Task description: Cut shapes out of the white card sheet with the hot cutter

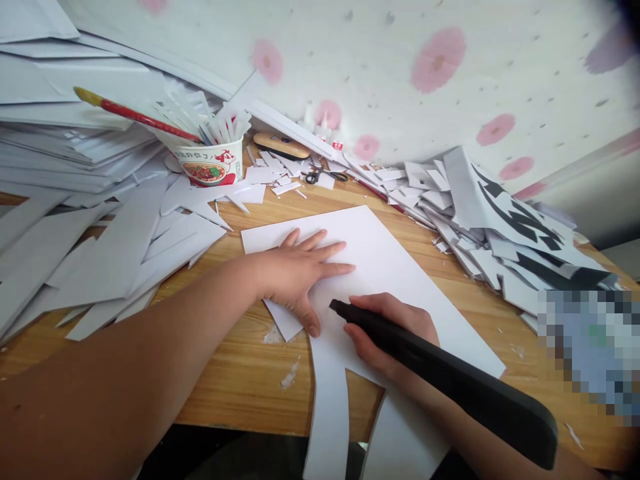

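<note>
A white board (pixel 380 260) with curved strips at its near side lies on the wooden table, its strips reaching past the front edge. My left hand (pixel 305 273) rests flat on the board with its fingers spread. To the right of it, my right hand (pixel 400 327) is wrapped round a long black tool (pixel 465 373). The tool's narrow tip is over the board, close to my left thumb; whether it touches the surface cannot be told.
Stacked white boards (pixel 110 240) fill the left. Behind stand a paper cup (pixel 213 167) with strips and a brush, black scissors (pixel 325 176) and small scraps. More offcuts (pixel 500 247) lie at the right, near a blurred-out patch. The table's front edge (pixel 225 427) is close.
</note>
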{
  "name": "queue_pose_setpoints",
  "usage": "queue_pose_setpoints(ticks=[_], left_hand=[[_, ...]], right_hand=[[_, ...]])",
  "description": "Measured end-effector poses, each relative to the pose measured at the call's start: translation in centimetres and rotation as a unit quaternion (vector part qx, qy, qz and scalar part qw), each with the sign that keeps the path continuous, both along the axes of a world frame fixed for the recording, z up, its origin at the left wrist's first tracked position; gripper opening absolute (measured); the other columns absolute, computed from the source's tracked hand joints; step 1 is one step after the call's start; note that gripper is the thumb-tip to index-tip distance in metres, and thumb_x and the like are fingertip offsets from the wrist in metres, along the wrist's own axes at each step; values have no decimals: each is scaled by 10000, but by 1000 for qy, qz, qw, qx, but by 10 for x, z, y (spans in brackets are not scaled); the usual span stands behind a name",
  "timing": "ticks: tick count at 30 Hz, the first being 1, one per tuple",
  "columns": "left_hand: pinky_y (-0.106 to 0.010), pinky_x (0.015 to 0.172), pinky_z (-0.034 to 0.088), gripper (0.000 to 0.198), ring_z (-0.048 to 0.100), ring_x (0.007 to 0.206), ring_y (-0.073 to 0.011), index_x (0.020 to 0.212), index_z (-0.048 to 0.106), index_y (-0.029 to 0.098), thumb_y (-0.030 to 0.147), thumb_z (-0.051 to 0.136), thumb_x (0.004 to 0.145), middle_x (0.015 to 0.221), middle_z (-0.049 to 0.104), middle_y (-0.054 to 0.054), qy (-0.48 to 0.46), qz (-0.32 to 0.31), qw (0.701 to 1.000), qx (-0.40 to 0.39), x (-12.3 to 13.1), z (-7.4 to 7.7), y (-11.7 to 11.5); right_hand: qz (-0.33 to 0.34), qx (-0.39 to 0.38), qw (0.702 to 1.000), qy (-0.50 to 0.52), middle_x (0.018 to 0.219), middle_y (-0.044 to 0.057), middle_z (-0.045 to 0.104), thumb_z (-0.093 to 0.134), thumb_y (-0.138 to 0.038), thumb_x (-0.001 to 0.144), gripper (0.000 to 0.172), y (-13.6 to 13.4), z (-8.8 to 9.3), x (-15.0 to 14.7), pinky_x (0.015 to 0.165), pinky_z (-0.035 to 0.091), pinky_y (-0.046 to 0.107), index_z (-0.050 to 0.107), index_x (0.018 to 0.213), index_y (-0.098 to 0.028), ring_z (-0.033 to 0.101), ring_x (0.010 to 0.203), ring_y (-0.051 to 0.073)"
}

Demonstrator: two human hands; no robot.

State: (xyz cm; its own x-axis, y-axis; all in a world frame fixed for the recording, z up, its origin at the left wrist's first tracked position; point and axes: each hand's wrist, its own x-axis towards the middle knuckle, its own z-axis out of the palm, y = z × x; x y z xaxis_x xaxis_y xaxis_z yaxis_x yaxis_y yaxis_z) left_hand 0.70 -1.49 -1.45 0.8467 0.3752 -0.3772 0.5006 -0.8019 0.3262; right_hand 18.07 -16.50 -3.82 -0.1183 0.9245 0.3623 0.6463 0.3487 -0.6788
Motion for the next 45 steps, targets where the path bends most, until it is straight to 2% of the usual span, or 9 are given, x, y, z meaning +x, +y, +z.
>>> queue_pose_setpoints(ticks=[6, 14, 21, 26, 33, 37, 41, 43, 45], left_hand=[[-705, 1129, -83, 1080, -161, 1475, -358, 1458, 177, 490, 754, 701, 551, 1618, -76, 46, -6, 0, 1000, 9, -1, -2, 0], [-719, 1122, -67, 1113, -172, 1475, -345, 1452, 149, 513, 774, 697, 519, 1613, -95, 54, 6, -1, 1000, 24, 1, -3, 0], [-718, 1112, -102, 1125, -176, 1467, -377, 1449, 140, 522, 765, 705, 507, 1606, -118, 67, 1, -1, 1000, 19, 1, -7, 3], [-712, 1114, -100, 1121, -185, 1465, -372, 1452, 150, 512, 772, 700, 511, 1610, -108, 55, 2, 3, 1000, 16, 1, -6, 3], [-714, 1113, -102, 1121, -200, 1461, -372, 1453, 127, 517, 767, 692, 518, 1602, -138, 59, 13, -1, 1000, 18, 2, -5, 3], [-717, 1111, -103, 1114, -201, 1462, -365, 1456, 131, 511, 781, 682, 526, 1605, -134, 49, 13, -2, 1000, 20, 1, -5, 2], [-714, 1120, -87, 1123, -206, 1463, -354, 1461, 132, 497, 783, 692, 531, 1609, -127, 39, 21, -6, 1000, 20, 1, -2, 3], [-710, 1129, -72, 1142, -199, 1464, -355, 1458, 129, 502, 777, 716, 518, 1607, -134, 37, 26, -7, 999, 26, 1, 0, 3], [-712, 1139, -31, 1149, -169, 1469, -367, 1458, 145, 499, 762, 743, 513, 1611, -112, 25, 33, -6, 999, 36, -1, 2, 0]], right_hand=[[12, 26, 999, -28, 744, -30, 691, 680, -241, 833, 205, 1, -1, -1, 534, 484, 197, 603, 1022, -230, 610, 554, 96], [59, 104, 989, -85, 662, -13, 625, 607, -166, 847, 153, 4, 5, -7, 487, 424, 209, 569, 995, -180, 545, 514, 102], [70, 87, 990, -89, 666, -12, 605, 599, -155, 837, 172, 0, 5, -5, 493, 412, 217, 577, 1006, -173, 532, 526, 106], [73, 76, 991, -84, 708, 9, 638, 613, -153, 829, 189, -3, 4, -4, 529, 441, 226, 570, 1012, -173, 558, 564, 117], [81, 86, 990, -76, 643, -9, 591, 584, -139, 821, 149, -4, 7, -3, 495, 416, 225, 561, 962, -180, 519, 517, 113], [85, 83, 990, -74, 647, -5, 611, 573, -149, 818, 135, -5, 10, -4, 497, 428, 225, 566, 947, -188, 551, 522, 120], [49, 72, 995, -58, 677, -6, 668, 593, -177, 823, 119, -10, 3, 1, 507, 456, 226, 600, 935, -215, 601, 524, 124], [-19, 103, 994, -28, 717, -4, 699, 611, -205, 819, 135, -11, 4, 6, 532, 485, 233, 617, 950, -237, 642, 561, 137], [-102, 156, 982, -5, 754, 4, 714, 612, -245, 824, 146, -9, 18, 7, 574, 515, 254, 622, 970, -252, 672, 618, 159]])
